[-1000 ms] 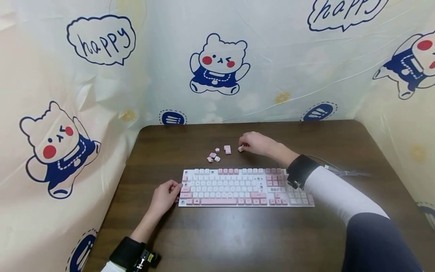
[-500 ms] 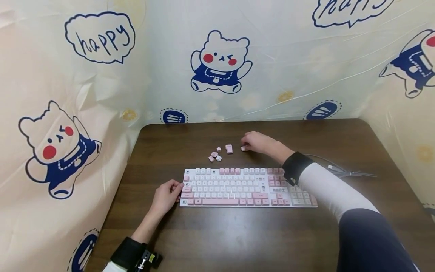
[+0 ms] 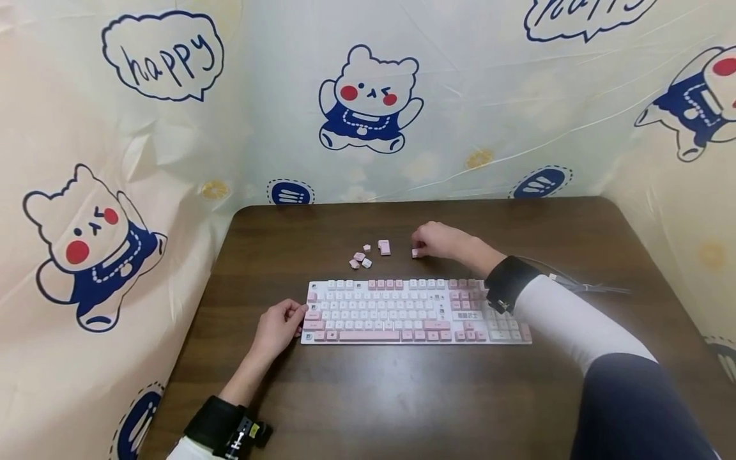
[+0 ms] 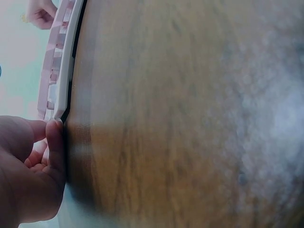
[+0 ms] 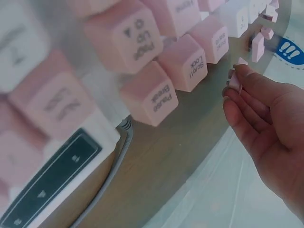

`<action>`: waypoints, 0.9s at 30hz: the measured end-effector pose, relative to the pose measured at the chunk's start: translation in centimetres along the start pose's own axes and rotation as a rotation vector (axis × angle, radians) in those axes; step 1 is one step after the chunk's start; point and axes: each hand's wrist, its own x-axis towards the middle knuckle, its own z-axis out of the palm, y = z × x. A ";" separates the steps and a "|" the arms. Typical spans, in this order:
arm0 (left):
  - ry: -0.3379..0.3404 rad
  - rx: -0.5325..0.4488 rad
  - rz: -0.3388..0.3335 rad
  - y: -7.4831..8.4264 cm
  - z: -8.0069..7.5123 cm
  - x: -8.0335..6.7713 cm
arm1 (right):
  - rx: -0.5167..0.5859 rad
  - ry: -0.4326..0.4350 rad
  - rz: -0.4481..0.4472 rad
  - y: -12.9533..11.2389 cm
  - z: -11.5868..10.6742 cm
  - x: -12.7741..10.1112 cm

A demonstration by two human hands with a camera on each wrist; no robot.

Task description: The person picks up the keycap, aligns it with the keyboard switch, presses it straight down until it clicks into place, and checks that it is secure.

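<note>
- Cream plastic sheeting [image 3: 471,121] printed with cartoon bears and "happy" speech bubbles walls in a dark brown wooden table [image 3: 402,396] on 3 sides.
- A long pink-and-white mechanical keyboard [image 3: 414,311] lies flat near the middle of the table, its length running left to right.
- The left hand [image 3: 278,329] rests at the keyboard's left end; in the left wrist view its curled fingers [image 4: 53,142] press against the keyboard's white corner [image 4: 61,111], gripping that edge.
- The right hand [image 3: 439,240] lies on the table beyond the keyboard's far edge, well apart from the left hand.
- Its fingertips [image 5: 237,76] pinch a small pale pink loose keycap [image 3: 415,253], which sits at the table surface just under the fingers; the right wrist view shows the cap [image 5: 234,80] held between thumb and fingers.
- A wider pink keycap [image 3: 384,247] lies just left of that hand, apart from it.
- Further left, a cluster of 4 small pink and white keycaps [image 3: 361,259] lies loose on the wood, between the wall and the keyboard.
- A thin grey cable [image 3: 586,287] trails across the table to the right of the keyboard.
- Black wrist straps [image 3: 507,283] sit on both forearms.
</note>
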 end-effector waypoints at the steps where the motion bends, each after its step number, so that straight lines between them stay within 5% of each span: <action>1: 0.001 0.001 0.000 0.0 0.0 0.0 | 0.000 0.000 -0.003 -0.1 -0.1 -0.2; 27: -0.004 0.011 0.031 -0.1 -0.1 0.1 | 0.141 0.076 -0.003 -1.3 0.6 -9.4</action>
